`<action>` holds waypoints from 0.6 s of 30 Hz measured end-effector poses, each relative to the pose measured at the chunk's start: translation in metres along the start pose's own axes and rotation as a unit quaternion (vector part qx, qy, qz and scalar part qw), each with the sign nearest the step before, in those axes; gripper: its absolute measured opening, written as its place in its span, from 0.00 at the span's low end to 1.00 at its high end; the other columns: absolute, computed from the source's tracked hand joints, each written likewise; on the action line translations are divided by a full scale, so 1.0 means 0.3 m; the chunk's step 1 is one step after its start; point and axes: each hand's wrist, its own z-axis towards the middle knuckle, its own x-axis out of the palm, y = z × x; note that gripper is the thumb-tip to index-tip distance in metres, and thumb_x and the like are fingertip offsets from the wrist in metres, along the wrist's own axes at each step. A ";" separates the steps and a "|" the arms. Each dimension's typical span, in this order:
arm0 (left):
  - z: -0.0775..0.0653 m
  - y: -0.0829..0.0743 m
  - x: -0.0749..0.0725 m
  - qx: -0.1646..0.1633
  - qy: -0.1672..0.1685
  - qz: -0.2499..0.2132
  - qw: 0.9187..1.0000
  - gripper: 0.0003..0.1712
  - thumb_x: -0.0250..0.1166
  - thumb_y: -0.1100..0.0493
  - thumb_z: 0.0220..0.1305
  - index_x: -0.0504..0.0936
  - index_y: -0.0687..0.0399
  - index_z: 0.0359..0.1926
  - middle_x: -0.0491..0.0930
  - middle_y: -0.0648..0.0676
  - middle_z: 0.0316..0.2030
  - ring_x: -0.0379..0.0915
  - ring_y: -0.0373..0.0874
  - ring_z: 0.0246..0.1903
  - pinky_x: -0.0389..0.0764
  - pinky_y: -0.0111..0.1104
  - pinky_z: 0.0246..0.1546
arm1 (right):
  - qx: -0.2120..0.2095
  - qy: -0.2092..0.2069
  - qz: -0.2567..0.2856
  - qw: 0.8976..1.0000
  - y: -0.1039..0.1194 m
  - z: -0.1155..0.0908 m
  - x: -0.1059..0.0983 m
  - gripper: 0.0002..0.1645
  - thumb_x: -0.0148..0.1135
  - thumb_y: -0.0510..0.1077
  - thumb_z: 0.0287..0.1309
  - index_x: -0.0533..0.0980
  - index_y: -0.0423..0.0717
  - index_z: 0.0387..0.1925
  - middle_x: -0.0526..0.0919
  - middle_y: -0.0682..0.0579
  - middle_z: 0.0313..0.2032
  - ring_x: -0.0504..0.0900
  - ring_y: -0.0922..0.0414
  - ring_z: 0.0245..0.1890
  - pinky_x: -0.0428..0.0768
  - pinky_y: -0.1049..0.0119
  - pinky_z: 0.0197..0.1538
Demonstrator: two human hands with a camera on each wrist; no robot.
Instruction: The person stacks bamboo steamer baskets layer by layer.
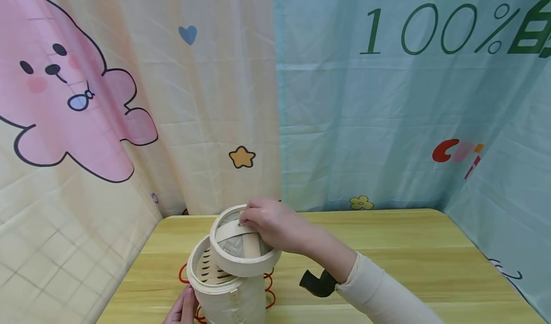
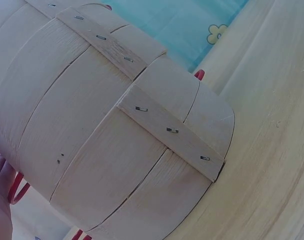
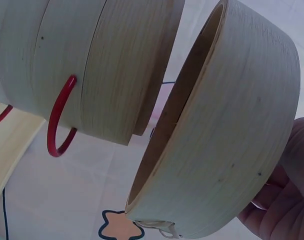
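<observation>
A stacked bamboo steamer point(image 1: 225, 305) stands near the table's front edge, its slatted inside point(image 1: 208, 269) showing at the left of the top opening. My right hand point(image 1: 277, 224) grips the strap handle of the round bamboo lid point(image 1: 247, 267), which is held tilted over the right rear of the stack. In the right wrist view, a gap separates the lid point(image 3: 237, 115) from the stack's rim. Low on the stack's left side, my left hand point(image 1: 182, 308) touches the wall with fairly straight fingers; most of this hand is out of frame.
Red loops point(image 3: 59, 117) stick out from the steamer's sides. The wooden table point(image 1: 387, 247) reaches back to a printed curtain point(image 1: 344, 123). A black curved object point(image 1: 318, 283) shows beneath my right forearm.
</observation>
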 end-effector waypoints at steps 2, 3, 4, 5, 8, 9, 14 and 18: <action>-0.003 -0.005 0.003 0.010 0.000 -0.002 1.000 0.13 0.55 0.63 0.56 0.77 0.67 0.40 0.79 0.47 0.30 0.74 0.38 0.33 0.75 0.26 0.30 | -0.006 0.003 0.007 1.000 0.005 0.012 0.017 0.04 0.54 0.36 0.52 0.76 0.45 0.28 0.72 0.56 0.26 0.69 0.64 0.27 0.67 0.83 0.30; -0.004 -0.009 0.005 0.012 -0.001 -0.005 1.000 0.13 0.56 0.63 0.56 0.77 0.67 0.40 0.79 0.48 0.30 0.74 0.38 0.33 0.75 0.26 0.30 | -0.010 0.004 0.007 1.000 0.007 0.017 0.025 0.04 0.54 0.36 0.52 0.76 0.44 0.29 0.71 0.56 0.26 0.69 0.64 0.27 0.67 0.84 0.31; -0.004 -0.009 0.005 0.014 -0.003 -0.001 1.000 0.12 0.56 0.64 0.56 0.77 0.67 0.40 0.79 0.47 0.30 0.74 0.37 0.32 0.75 0.26 0.30 | -0.013 0.004 0.006 1.000 0.009 0.022 0.035 0.04 0.54 0.36 0.52 0.76 0.44 0.29 0.71 0.56 0.26 0.69 0.64 0.27 0.67 0.84 0.31; -0.004 -0.010 0.005 0.017 -0.005 0.000 1.000 0.12 0.56 0.64 0.55 0.77 0.67 0.39 0.79 0.47 0.29 0.74 0.37 0.32 0.74 0.26 0.30 | -0.016 0.005 0.003 1.000 0.011 0.026 0.043 0.04 0.54 0.36 0.52 0.76 0.44 0.29 0.71 0.56 0.26 0.69 0.64 0.27 0.67 0.83 0.32; -0.001 -0.007 0.005 0.020 -0.008 -0.001 1.000 0.11 0.56 0.65 0.55 0.78 0.67 0.39 0.79 0.47 0.29 0.74 0.38 0.32 0.74 0.26 0.31 | -0.028 0.008 -0.003 1.000 0.020 0.037 0.064 0.05 0.54 0.36 0.52 0.76 0.44 0.28 0.72 0.56 0.26 0.70 0.64 0.28 0.67 0.83 0.34; 0.000 -0.006 0.005 0.019 -0.008 -0.002 1.000 0.11 0.56 0.65 0.55 0.78 0.67 0.39 0.79 0.47 0.29 0.74 0.38 0.32 0.74 0.26 0.30 | -0.032 0.008 -0.005 0.999 0.024 0.041 0.069 0.04 0.54 0.36 0.52 0.76 0.44 0.28 0.72 0.56 0.27 0.70 0.63 0.28 0.67 0.83 0.35; 0.001 -0.001 0.002 0.017 -0.006 -0.011 1.000 0.11 0.57 0.65 0.54 0.78 0.67 0.38 0.79 0.47 0.30 0.74 0.38 0.32 0.74 0.26 0.30 | -0.042 0.008 -0.013 0.999 0.038 0.055 0.083 0.04 0.54 0.36 0.51 0.76 0.45 0.27 0.72 0.56 0.27 0.71 0.63 0.28 0.68 0.82 0.35; -0.002 -0.005 0.005 0.011 -0.005 -0.013 1.000 0.12 0.58 0.63 0.54 0.78 0.67 0.38 0.79 0.48 0.29 0.74 0.38 0.32 0.75 0.25 0.30 | -0.039 0.014 -0.021 0.999 0.043 0.065 0.089 0.04 0.54 0.37 0.51 0.76 0.45 0.27 0.72 0.56 0.26 0.70 0.64 0.28 0.68 0.82 0.34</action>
